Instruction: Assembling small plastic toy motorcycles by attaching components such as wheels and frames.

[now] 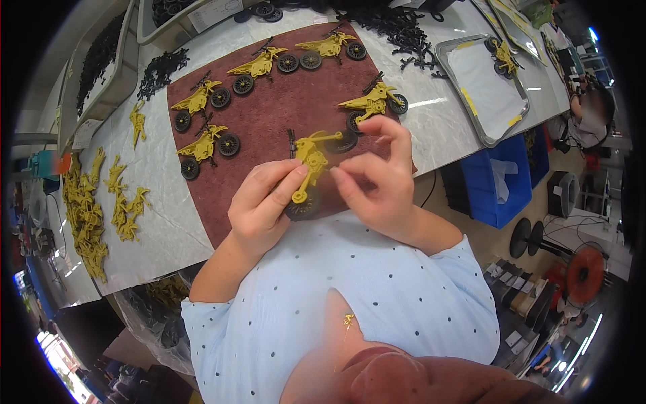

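We are holding the toy motorbike (315, 160) over the mat (259, 114)'s five o'clock side, left hand (262, 202) pinching its middle, right hand (382, 188) curling beside it at three o'clock, whether grasping anything we cannot tell. We are judging it light and stiff, best gripped mid-frame, while blur is obscuring its wheels (304, 205).

- At the centre, we see matt plastic on the toy motorbike (313, 159).
- Eleven o'clock: our mat (269, 121) looks like rough cloth.
- Two o'clock: shiny metal tray (486, 139), matt paper sheet (486, 84).
- Nine o'clock: smooth, glossy tabletop (158, 195).
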The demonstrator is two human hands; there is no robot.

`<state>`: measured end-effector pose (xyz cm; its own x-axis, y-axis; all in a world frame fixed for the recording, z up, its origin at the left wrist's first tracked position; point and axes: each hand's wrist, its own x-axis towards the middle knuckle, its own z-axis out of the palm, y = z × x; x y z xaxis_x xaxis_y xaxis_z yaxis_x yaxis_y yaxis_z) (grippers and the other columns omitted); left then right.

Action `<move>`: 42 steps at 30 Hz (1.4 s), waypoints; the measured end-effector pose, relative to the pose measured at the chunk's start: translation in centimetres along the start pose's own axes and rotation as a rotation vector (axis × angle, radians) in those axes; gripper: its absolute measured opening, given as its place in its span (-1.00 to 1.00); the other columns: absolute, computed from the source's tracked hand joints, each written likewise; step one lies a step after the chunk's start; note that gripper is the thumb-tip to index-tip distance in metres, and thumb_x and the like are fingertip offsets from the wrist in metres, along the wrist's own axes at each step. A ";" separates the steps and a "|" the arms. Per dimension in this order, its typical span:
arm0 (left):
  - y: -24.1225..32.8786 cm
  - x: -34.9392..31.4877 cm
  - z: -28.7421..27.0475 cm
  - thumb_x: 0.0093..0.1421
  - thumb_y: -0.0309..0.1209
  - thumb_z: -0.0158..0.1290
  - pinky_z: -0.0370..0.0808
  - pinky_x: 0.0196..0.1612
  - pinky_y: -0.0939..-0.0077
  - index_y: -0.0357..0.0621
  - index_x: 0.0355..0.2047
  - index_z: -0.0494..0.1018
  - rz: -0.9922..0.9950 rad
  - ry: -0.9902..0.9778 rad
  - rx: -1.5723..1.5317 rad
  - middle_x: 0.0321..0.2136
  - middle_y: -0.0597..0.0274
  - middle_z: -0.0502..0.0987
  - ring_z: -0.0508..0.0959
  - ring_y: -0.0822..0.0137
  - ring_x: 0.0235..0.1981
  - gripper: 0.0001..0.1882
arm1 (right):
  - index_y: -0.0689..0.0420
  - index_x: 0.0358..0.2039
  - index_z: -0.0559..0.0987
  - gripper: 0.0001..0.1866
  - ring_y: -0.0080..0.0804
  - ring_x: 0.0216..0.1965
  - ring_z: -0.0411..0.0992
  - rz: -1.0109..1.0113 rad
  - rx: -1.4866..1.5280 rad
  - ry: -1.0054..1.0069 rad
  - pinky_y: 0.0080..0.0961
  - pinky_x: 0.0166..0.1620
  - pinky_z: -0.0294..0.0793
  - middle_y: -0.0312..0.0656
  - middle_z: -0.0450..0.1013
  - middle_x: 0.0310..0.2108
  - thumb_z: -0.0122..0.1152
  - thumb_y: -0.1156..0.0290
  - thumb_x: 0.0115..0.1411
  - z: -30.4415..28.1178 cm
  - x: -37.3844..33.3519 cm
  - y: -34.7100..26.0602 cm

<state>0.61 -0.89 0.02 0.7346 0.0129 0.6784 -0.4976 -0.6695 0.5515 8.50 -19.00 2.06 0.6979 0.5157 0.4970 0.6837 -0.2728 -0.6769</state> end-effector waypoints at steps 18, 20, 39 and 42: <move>-1.6 -0.7 -0.8 -0.17 -0.63 0.18 0.59 -0.27 0.25 -0.44 -0.37 0.53 0.394 0.014 -0.163 -0.22 -0.07 0.50 0.57 -0.04 -0.24 -0.74 | 0.33 0.06 0.26 -0.51 -0.40 -0.06 0.42 0.593 1.175 -0.252 -0.50 -0.01 0.44 -0.07 0.36 -0.04 -0.06 0.16 0.34 -1.7 1.0 2.2; -1.8 -0.6 -0.9 -0.20 -0.62 0.21 0.60 -0.29 0.28 -0.40 -0.39 0.54 0.415 -0.004 -0.153 -0.21 -0.05 0.50 0.58 -0.03 -0.25 -0.73 | 0.24 0.01 0.41 -0.67 -0.56 -0.08 0.36 0.772 1.123 -0.508 -0.59 -0.01 0.37 -0.23 0.43 -0.12 0.03 0.33 0.31 -2.4 1.8 1.5; -0.9 -0.8 -0.3 0.03 -0.51 0.18 0.50 -0.18 0.49 -0.27 -0.14 0.50 -0.606 -0.086 -0.376 -0.26 0.08 0.57 0.58 0.24 -0.23 -0.67 | 0.28 -0.06 0.45 -0.68 -0.58 -0.21 0.42 0.412 0.459 -0.348 -0.64 -0.13 0.43 -0.18 0.46 -0.16 0.20 0.46 0.19 0.4 0.9 1.5; -1.3 -1.1 0.2 -0.06 -0.51 0.22 0.50 -0.23 0.47 -0.23 -0.23 0.55 -0.565 -0.101 -0.288 -0.34 0.09 0.59 0.59 0.22 -0.33 -0.69 | 0.29 -0.10 0.47 -0.73 -0.61 -0.29 0.43 0.506 0.535 -0.340 -0.67 -0.19 0.44 -0.24 0.49 -0.25 0.17 0.51 0.18 0.8 -0.6 2.6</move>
<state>0.57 -0.15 -1.54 0.9526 0.2258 0.2038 -0.1149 -0.3534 0.9284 9.70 -19.36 -0.39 0.7330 0.6763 -0.0727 0.0481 -0.1582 -0.9862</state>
